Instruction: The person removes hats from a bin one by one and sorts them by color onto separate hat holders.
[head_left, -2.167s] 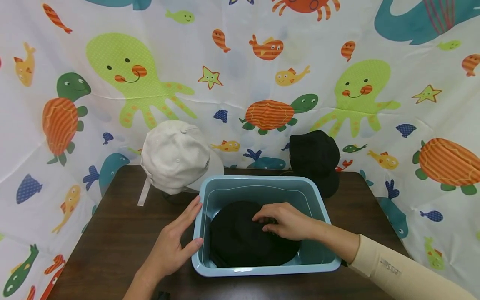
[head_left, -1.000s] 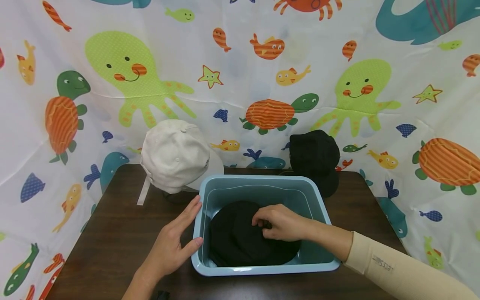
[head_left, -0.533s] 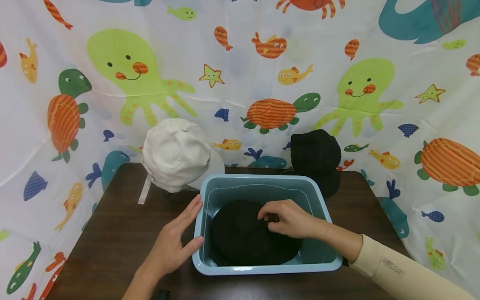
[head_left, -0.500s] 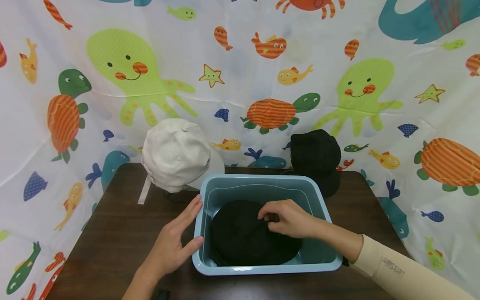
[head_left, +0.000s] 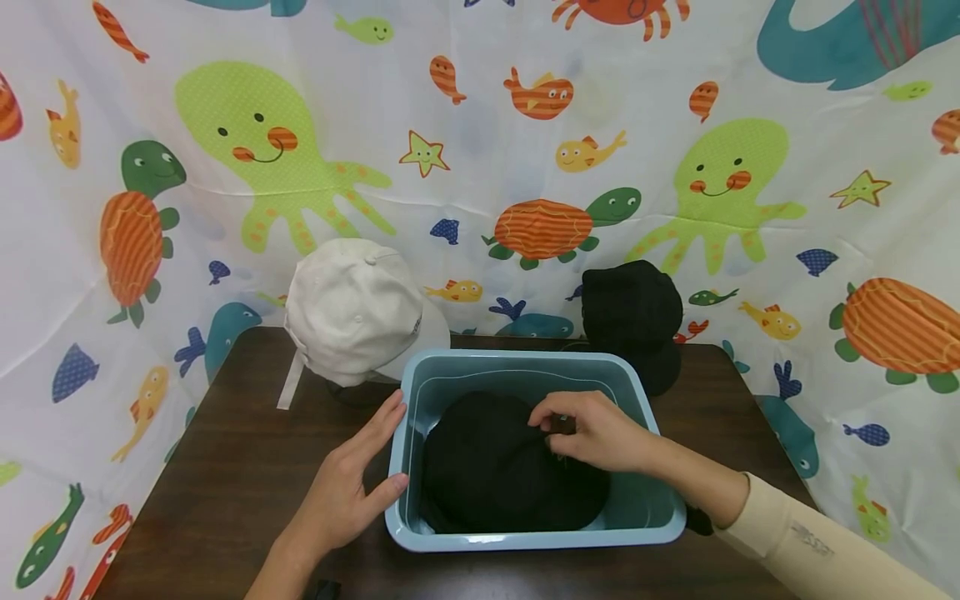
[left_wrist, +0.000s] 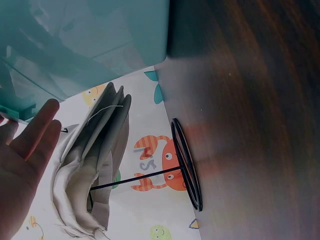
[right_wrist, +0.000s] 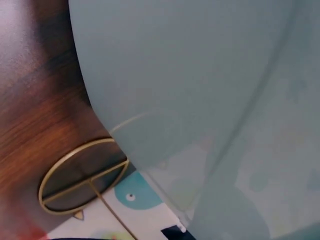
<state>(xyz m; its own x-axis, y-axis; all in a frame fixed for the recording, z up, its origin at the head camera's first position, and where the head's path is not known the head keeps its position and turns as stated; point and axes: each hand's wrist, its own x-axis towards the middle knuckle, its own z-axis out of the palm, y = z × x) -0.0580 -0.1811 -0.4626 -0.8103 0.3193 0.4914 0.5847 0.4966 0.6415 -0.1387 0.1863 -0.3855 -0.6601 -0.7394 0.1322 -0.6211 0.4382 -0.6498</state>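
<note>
A black cloth hat (head_left: 495, 467) lies crown up inside a light blue plastic bin (head_left: 525, 541) at the middle of the table. My right hand (head_left: 600, 429) reaches over the bin's right side and pinches the hat's fabric between thumb and fingers, where a fold rises. Its fingertips are partly hidden in the dark cloth. My left hand (head_left: 341, 487) has its fingers spread, their tips touching the bin's left rim. In the right wrist view the bin wall hides the right hand.
Behind the bin, a white cap (head_left: 352, 312) hangs at the left and a black cap (head_left: 632, 312) at the right. Wire stands, one black (left_wrist: 186, 165) and one gold (right_wrist: 65, 162), stand on the wooden table (head_left: 225, 467). A sea-animal curtain (head_left: 480, 108) hangs behind.
My right hand has shifted slightly right and up with the pinched fabric, and the hat's top edge has risen a little. The left hand has stayed at the rim.
</note>
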